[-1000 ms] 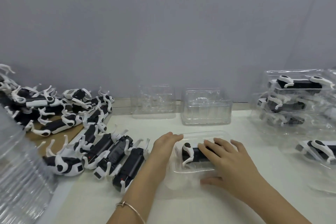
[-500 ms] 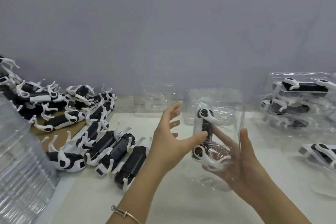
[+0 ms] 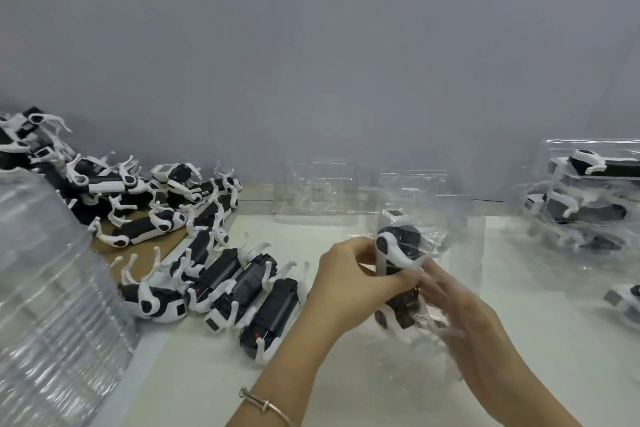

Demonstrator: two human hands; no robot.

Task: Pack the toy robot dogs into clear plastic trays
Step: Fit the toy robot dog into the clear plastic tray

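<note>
Both hands are on one piece, held up off the white tabletop [image 3: 346, 392]. I have the left hand [image 3: 349, 282] pinching the near edge of a thin clear plastic tray [image 3: 457, 253], fingers curled in beside the dog's white leg. The right hand [image 3: 464, 319] wraps the tray from below and behind, its fingers showing blurred through the plastic. A black-and-white toy robot dog [image 3: 398, 253] stands on end inside the tray.

I judge this to be the seating-and-checking step for this one dog. It is in the tray, but through the glare I cannot tell whether its legs sit fully down in the moulded pockets. The next move, I would say, calls for pressing the body home if it stands proud. Then the tray goes to the right, kept from tipping open side down, since I can make out no lid.

On the right, a stack of filled clear trays [image 3: 588, 204] seems to hold one dog each. Another filled tray [image 3: 623, 302] lies apart at the frame edge. Empty clear trays [image 3: 311, 191] stand at the back, and a tall nested stack of empty trays [image 3: 52, 288] looms at near left. A heap of loose dogs [image 3: 214, 274] lies unpacked on the left, so much of the job is left.
</note>
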